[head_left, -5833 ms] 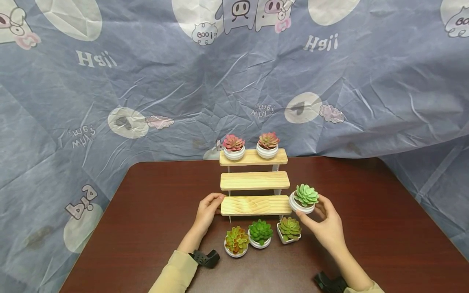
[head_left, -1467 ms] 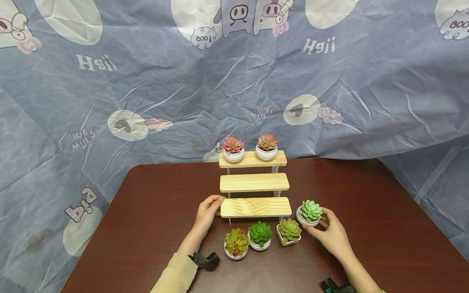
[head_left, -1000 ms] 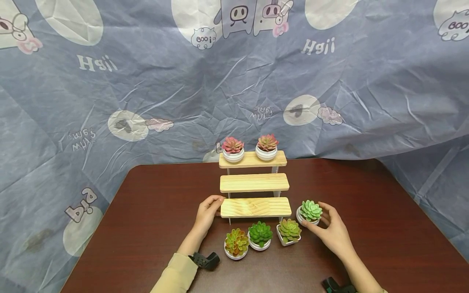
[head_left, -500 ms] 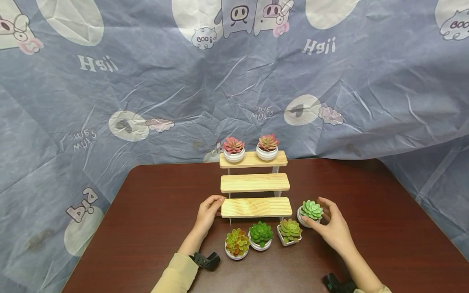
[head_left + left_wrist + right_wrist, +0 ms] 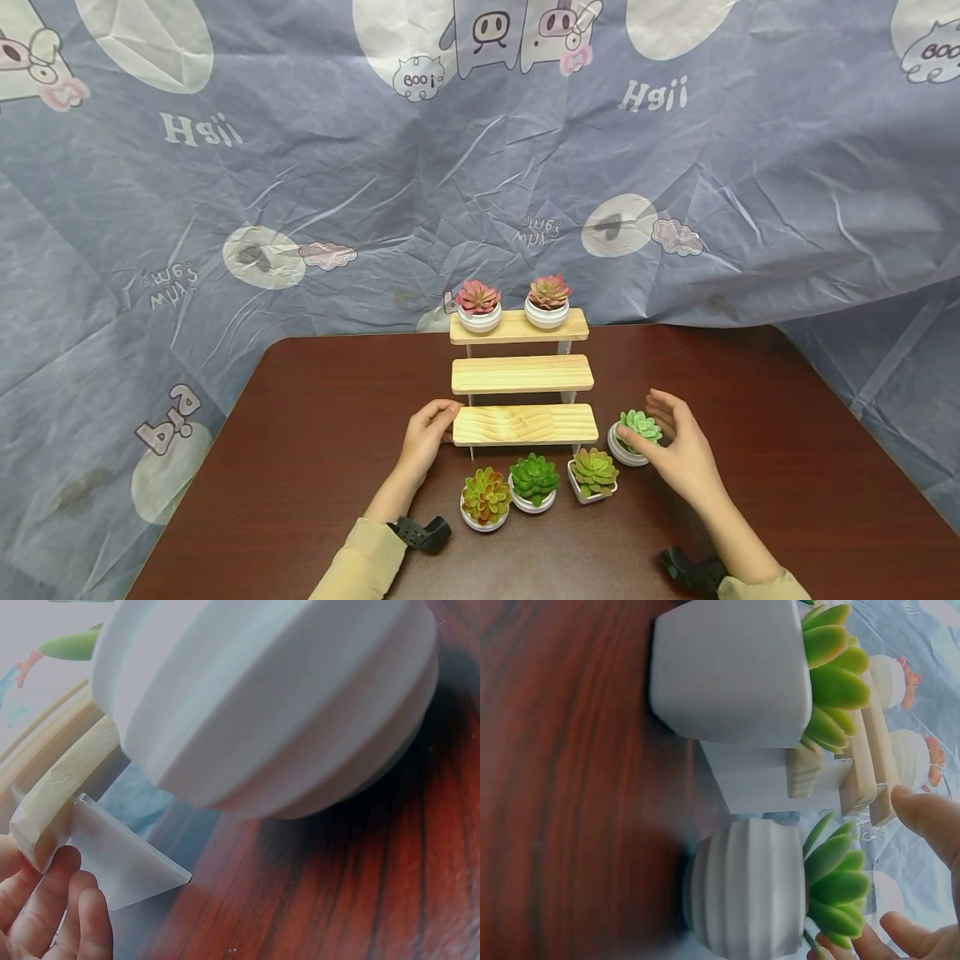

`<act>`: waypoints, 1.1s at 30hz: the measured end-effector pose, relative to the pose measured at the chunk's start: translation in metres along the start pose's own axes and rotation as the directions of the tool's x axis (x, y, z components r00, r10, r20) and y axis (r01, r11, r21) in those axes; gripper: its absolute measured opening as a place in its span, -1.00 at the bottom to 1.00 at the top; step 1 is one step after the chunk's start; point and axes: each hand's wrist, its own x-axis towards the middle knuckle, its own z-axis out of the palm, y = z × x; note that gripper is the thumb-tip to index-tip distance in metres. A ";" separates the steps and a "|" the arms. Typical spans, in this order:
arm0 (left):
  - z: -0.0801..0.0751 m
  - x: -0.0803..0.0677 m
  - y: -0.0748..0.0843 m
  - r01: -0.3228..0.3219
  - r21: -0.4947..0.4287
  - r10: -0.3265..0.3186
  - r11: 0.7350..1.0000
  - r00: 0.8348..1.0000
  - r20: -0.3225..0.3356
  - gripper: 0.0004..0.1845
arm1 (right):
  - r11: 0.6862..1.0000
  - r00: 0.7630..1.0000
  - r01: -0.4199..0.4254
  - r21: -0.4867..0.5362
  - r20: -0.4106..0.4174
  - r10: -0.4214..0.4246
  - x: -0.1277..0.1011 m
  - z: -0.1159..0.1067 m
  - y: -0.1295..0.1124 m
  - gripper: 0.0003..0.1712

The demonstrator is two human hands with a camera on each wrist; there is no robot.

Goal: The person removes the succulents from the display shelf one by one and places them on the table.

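The right hand point(image 5: 678, 454) hovers with fingers spread loosely round the pale green plant point(image 5: 633, 435), not clamped on it; the pot stands on the desk point(image 5: 787, 492) just right of the stand's point(image 5: 522, 375) bottom shelf. The left hand point(image 5: 425, 432) grips that shelf's left end. Three more plants point(image 5: 534, 482) stand in a row before the stand, toward the near edge, the square-potted one point(image 5: 593, 474) just beside the pale plant. Two pink plants point(image 5: 513, 302) sit on the top shelf near the far edge; the middle shelf is bare
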 end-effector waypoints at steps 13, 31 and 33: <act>0.000 -0.001 0.001 -0.012 0.009 0.012 1.000 1.000 0.003 -0.75 | 1.000 1.000 0.005 -0.018 0.017 -0.004 0.012 -0.002 -0.012 -0.10; -0.003 0.010 -0.030 -0.014 -0.016 0.013 1.000 1.000 -0.021 -0.69 | 1.000 0.999 0.019 0.002 0.037 -0.019 0.026 0.001 -0.025 -0.08; -0.003 0.010 -0.030 -0.020 -0.014 0.020 1.000 1.000 -0.022 -0.69 | 1.000 0.999 0.022 0.007 0.039 -0.022 0.028 0.001 -0.028 -0.09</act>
